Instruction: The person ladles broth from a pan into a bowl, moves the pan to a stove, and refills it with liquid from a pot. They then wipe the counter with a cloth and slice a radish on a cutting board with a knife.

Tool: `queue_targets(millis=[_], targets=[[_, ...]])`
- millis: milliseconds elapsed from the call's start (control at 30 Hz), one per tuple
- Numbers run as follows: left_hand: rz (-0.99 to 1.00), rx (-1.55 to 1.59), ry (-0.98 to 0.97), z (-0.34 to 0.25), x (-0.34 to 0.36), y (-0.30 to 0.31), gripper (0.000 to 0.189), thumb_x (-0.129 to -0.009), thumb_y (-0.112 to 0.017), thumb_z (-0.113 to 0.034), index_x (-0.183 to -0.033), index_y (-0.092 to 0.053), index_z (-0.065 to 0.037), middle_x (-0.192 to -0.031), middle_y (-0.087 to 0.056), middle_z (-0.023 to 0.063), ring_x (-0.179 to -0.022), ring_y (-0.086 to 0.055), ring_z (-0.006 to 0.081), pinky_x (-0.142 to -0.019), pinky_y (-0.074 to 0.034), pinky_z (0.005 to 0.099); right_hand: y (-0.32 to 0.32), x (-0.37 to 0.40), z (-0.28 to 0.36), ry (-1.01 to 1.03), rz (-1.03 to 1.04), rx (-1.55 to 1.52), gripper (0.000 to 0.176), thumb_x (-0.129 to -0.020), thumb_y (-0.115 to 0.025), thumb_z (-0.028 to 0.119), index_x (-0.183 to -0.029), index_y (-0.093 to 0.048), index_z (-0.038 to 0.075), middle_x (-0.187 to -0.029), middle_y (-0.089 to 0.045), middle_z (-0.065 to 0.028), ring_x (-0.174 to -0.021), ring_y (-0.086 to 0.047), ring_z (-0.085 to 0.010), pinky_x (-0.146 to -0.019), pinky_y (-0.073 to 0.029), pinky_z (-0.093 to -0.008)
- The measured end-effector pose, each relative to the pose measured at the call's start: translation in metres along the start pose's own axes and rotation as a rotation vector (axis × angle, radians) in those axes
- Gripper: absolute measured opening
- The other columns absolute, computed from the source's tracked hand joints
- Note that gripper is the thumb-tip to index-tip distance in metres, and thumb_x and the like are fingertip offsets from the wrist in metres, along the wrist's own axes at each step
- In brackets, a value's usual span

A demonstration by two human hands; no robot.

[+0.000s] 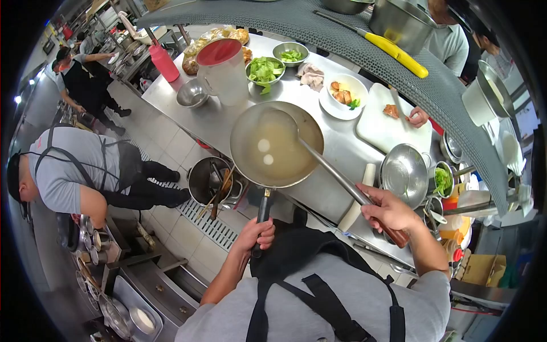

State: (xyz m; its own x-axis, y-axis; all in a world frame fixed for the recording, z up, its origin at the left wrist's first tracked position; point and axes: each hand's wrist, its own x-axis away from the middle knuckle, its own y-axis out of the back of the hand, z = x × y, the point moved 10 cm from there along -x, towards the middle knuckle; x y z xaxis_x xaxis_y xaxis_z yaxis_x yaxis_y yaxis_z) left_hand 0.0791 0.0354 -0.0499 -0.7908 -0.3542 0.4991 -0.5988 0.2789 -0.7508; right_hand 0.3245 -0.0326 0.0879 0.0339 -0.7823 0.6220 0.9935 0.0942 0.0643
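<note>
A frying pan (245,154) with cloudy liquid in it is held level by its black handle, which my left hand (256,235) wraps round. My right hand (390,210) grips a long-handled ladle (336,172) near its brown wooden end. The ladle's bowl lies in the pan's liquid. Two round white spots show on the liquid. Beyond the pan, on the steel table (219,122), are a clear pitcher (228,80) with a red top, a bowl of leafy greens (265,71) and a white bowl of food (347,94).
Someone's hand (417,117) holds a knife at a white cutting board (379,134). A strainer (404,174) sits at the right. A raised shelf (376,54) crosses the far side. A pot of utensils (199,191) stands left, near a bending co-worker (80,165).
</note>
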Motion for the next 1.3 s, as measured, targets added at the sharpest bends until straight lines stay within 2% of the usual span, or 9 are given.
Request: queue_targets(millis=[167,233,333,467,733,800,867,1067,1300], targets=[[0.042,0.032,0.034,-0.013,-0.026,0.001,0.014,-0.091,-0.053,-0.017,-0.082,-0.044,-0.012,-0.058,-0.033,-0.0049,-0.043,-0.034,0.0035,-0.037,-0.03,0.0203,0.011,-0.013,-0.004,0.036,-0.025,0.017,0.06,-0.09,-0.051,0.006,-0.143,-0.023,0.002,-0.067,-0.045,0.0011,-0.051,-0.044,-0.0066,-0.046,-0.041,-0.0223],[0.035,0.004,0.039,-0.022,-0.031,0.005,0.014,-0.092,-0.053,-0.017,-0.082,-0.044,-0.012,-0.058,-0.033,-0.0051,-0.043,-0.034,0.0035,-0.037,-0.03,0.0204,0.011,-0.019,-0.004,0.062,-0.054,0.028,0.06,-0.089,-0.053,0.009,-0.142,-0.026,0.004,-0.062,-0.045,0.001,-0.049,-0.045,-0.0069,-0.046,-0.041,-0.0232],[0.02,-0.008,0.056,-0.026,-0.033,0.012,0.014,-0.091,-0.053,-0.017,-0.082,-0.044,-0.012,-0.057,-0.032,-0.0054,-0.042,-0.033,0.0032,-0.036,-0.029,0.0204,0.012,-0.018,-0.007,0.033,-0.165,0.273,0.06,-0.086,-0.058,0.016,-0.141,-0.033,0.011,-0.056,-0.049,-0.0031,-0.047,-0.048,-0.0097,-0.05,-0.043,-0.0265],[0.005,-0.058,0.079,-0.033,-0.034,0.024,0.016,-0.091,-0.053,-0.018,-0.08,-0.043,-0.013,-0.055,-0.031,-0.0061,-0.04,-0.032,0.0027,-0.034,-0.028,0.0204,0.0,-0.017,0.007,0.052,-0.208,0.333,0.061,-0.085,-0.058,0.016,-0.14,-0.035,0.009,-0.061,-0.056,-0.0088,-0.049,-0.053,-0.0136,-0.054,-0.045,-0.0279],[0.056,-0.089,0.11,-0.048,-0.036,0.031,0.023,-0.092,-0.052,-0.017,-0.074,-0.038,-0.015,-0.056,-0.032,-0.0079,-0.043,-0.033,0.0025,-0.037,-0.029,0.0197,-0.006,-0.015,0.017,0.095,-0.288,0.415,0.058,-0.083,-0.059,0.016,-0.136,-0.039,0.006,-0.062,-0.058,-0.0153,-0.053,-0.057,-0.0187,-0.058,-0.046,-0.031],[0.08,-0.084,0.136,-0.051,-0.035,0.034,0.024,-0.092,-0.053,-0.018,-0.073,-0.037,-0.015,-0.057,-0.032,-0.008,-0.042,-0.032,0.0019,-0.038,-0.029,0.0193,-0.008,-0.016,0.016,0.082,-0.29,0.391,0.057,-0.083,-0.06,0.013,-0.135,-0.039,0.002,-0.058,-0.056,-0.0112,-0.047,-0.054,-0.0163,-0.052,-0.045,-0.0304],[0.076,-0.08,0.118,-0.057,-0.032,0.03,0.025,-0.092,-0.053,-0.018,-0.073,-0.037,-0.015,-0.057,-0.032,-0.008,-0.043,-0.033,0.0016,-0.037,-0.029,0.0188,-0.013,-0.015,0.012,0.08,-0.291,0.205,0.056,-0.083,-0.058,0.005,-0.135,-0.039,0.0,-0.058,-0.053,-0.003,-0.045,-0.051,-0.0095,-0.046,-0.043,-0.025],[0.112,-0.086,0.118,-0.063,-0.033,0.035,0.025,-0.092,-0.052,-0.019,-0.073,-0.036,-0.015,-0.059,-0.033,-0.0081,-0.043,-0.033,0.0009,-0.037,-0.031,0.018,-0.015,-0.015,0.006,0.081,-0.291,0.05,0.061,-0.082,-0.056,0.002,-0.138,-0.032,-0.002,-0.063,-0.051,-0.0025,-0.044,-0.05,-0.0085,-0.04,-0.04,-0.0236],[0.133,-0.112,0.159,-0.063,-0.039,0.048,0.027,-0.091,-0.055,-0.021,-0.071,-0.037,-0.017,-0.057,-0.032,-0.0085,-0.042,-0.032,0.0016,-0.037,-0.027,0.0196,-0.01,-0.009,0.014,0.024,-0.336,0.14,0.059,-0.083,-0.057,0.005,-0.138,-0.035,0.001,-0.059,-0.051,-0.0009,-0.044,-0.048,-0.008,-0.043,-0.04,-0.0239]])
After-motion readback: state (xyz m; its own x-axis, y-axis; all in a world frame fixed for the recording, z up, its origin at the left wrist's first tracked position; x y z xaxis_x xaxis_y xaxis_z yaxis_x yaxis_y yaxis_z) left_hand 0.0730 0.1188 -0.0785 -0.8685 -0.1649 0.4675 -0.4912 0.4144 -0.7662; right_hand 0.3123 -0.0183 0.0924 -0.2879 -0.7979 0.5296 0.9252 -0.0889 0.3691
